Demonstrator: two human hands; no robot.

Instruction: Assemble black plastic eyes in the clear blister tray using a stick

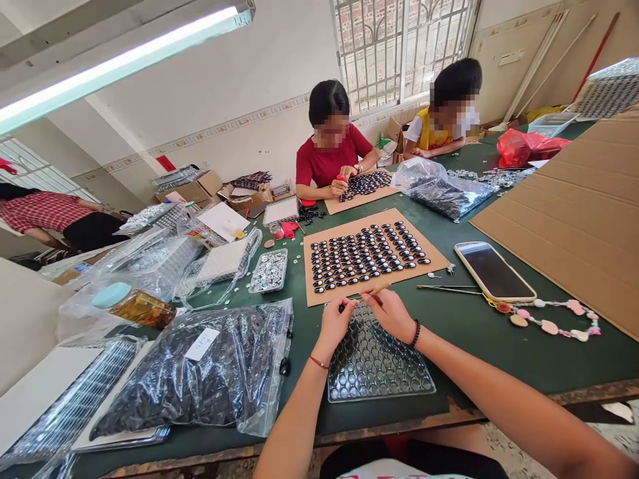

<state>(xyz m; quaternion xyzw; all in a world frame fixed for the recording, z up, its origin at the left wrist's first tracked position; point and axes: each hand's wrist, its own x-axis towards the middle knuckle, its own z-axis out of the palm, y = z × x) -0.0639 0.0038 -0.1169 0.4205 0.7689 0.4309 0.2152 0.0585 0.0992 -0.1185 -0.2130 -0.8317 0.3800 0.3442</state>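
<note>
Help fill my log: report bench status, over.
Left hand pinching small dark piece. Right hand holding slim tan stick. Both over far edge of tray. Bulging bag at left.

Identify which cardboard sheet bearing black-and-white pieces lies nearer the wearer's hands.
The near sheet, just beyond the left hand and right hand, its pieces in rows; the far sheet lies before the co-worker in red.

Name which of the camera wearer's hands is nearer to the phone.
Right. The right hand is left of the phone, over the clear tray; the left hand is farther left, with the right hand between it and the phone.
</note>
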